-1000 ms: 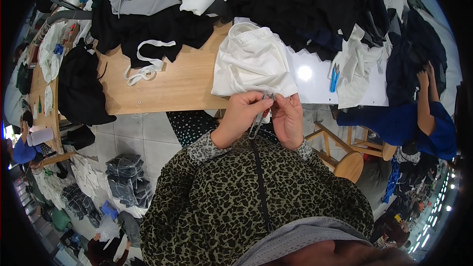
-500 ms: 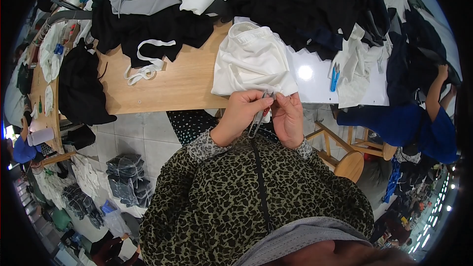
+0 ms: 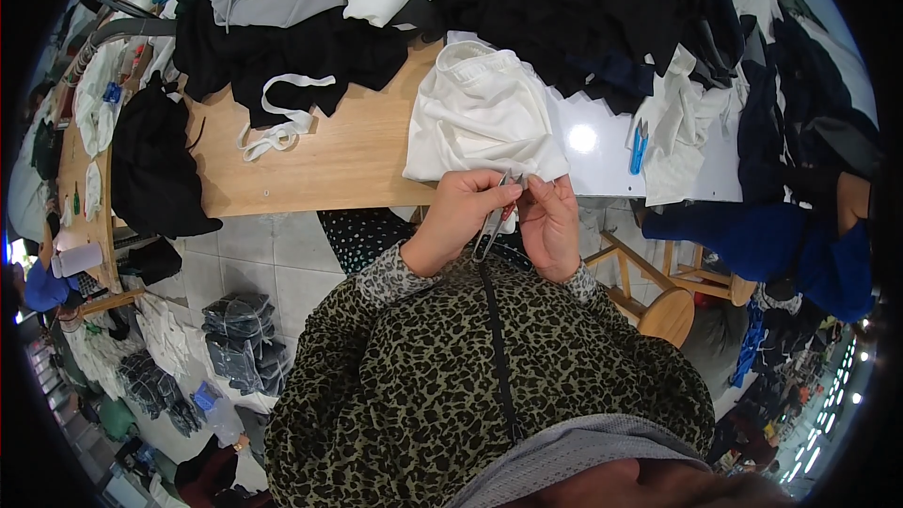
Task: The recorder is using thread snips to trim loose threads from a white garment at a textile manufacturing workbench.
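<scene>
Metal snips [image 3: 508, 213] are held in the closed fingers of the left hand [image 3: 461, 210]; a white garment [image 3: 484, 118], laid at the desk's [image 3: 329, 165] near edge, is pinched by its hem in the right hand's [image 3: 549, 229] fingers.

A white strap [image 3: 299, 120] lies partly on black cloth [image 3: 310, 52], left of blue-handled snips [image 3: 638, 152].

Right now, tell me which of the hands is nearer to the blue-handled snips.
The right hand. It is at the white garment's near edge, left of the blue-handled snips and closer to the body; the left hand is farther left.
</scene>
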`<act>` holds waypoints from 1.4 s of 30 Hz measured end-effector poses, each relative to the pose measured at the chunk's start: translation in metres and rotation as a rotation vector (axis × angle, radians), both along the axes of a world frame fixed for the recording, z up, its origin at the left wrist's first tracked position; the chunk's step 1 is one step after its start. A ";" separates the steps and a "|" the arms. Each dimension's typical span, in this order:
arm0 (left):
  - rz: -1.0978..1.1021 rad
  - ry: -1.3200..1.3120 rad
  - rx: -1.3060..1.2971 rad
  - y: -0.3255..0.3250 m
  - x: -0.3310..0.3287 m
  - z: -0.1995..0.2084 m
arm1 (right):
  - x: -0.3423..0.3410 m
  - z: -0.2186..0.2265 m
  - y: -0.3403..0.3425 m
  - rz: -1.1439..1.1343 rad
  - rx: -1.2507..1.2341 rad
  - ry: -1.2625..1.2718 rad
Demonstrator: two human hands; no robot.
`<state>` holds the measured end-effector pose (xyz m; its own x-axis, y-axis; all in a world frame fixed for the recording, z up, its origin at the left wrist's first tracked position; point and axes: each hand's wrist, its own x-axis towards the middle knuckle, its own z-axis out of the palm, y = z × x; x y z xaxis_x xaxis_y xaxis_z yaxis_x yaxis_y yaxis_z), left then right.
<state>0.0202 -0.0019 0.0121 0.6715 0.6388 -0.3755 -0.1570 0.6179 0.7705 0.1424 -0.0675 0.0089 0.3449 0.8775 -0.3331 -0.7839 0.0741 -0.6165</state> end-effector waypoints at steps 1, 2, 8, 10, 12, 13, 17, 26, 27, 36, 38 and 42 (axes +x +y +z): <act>-0.006 0.009 -0.005 0.000 0.000 0.000 | 0.000 0.000 0.000 0.000 -0.003 -0.002; -0.006 0.009 -0.006 0.001 0.000 -0.001 | 0.000 -0.001 0.000 0.000 -0.003 -0.002; 0.008 -0.017 0.018 0.000 0.001 -0.003 | 0.001 -0.002 0.000 -0.008 -0.011 0.001; 0.020 -0.002 0.052 0.000 0.001 -0.004 | 0.002 -0.003 0.000 -0.005 -0.013 0.015; 0.010 -0.005 0.045 0.000 0.001 -0.004 | 0.002 -0.003 0.000 0.001 -0.005 0.014; 0.001 -0.010 0.039 0.000 0.001 -0.005 | 0.002 -0.003 -0.001 0.007 0.004 0.013; -0.006 -0.010 0.052 0.000 0.001 -0.007 | 0.000 -0.002 0.000 -0.014 -0.006 0.013; 0.004 -0.006 0.059 0.000 0.003 -0.003 | 0.003 -0.006 -0.002 -0.018 -0.004 0.039; 0.005 -0.002 0.062 -0.001 0.003 -0.004 | 0.003 -0.006 -0.002 -0.019 -0.012 0.043; -0.026 0.007 0.021 0.001 0.002 -0.004 | 0.001 -0.003 -0.001 -0.031 -0.018 0.031; -0.027 0.012 0.016 0.000 0.003 -0.004 | 0.001 -0.003 -0.001 -0.036 -0.025 0.024; 0.025 -0.017 0.054 -0.001 0.004 -0.005 | 0.003 -0.006 -0.002 -0.027 -0.020 0.020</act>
